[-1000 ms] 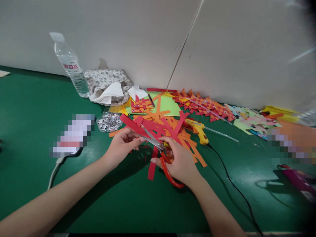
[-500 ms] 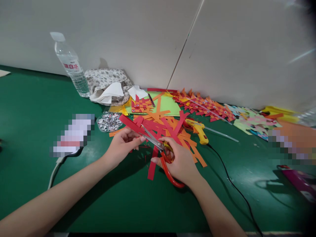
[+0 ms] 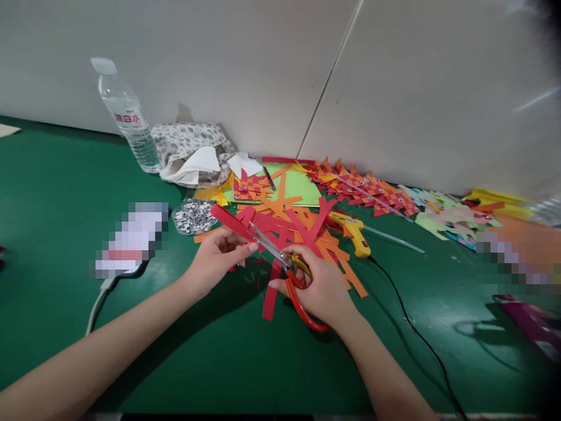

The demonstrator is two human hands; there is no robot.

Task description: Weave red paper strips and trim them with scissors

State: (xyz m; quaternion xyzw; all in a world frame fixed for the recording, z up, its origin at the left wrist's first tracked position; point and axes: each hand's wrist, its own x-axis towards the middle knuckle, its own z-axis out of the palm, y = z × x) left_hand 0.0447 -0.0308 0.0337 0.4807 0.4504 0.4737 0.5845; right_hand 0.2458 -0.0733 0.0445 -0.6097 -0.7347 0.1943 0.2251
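Observation:
My left hand (image 3: 219, 256) pinches a red paper strip (image 3: 230, 220), which slants up to the left. Closed around the handles of red-handled scissors (image 3: 302, 310) is my right hand (image 3: 322, 286). The scissor blades point up and left and lie at the strip's lower right end, close to my left thumb. Below both hands a pile of red and orange paper strips (image 3: 322, 237) spreads over the green table (image 3: 210, 362). One red strip (image 3: 272, 292) sticks out of the pile towards me.
A yellow glue gun (image 3: 359, 237) with a black cord lies to the right. Woven paper fish (image 3: 363, 190) rest along the wall. On the left are a bag of googly eyes (image 3: 193, 216), a phone (image 3: 135, 240), a water bottle (image 3: 131, 123) and a tissue pouch (image 3: 193, 137).
The scissor blades have drawn nearer to each other at the red strip's end. Both hands stay in almost the same place.

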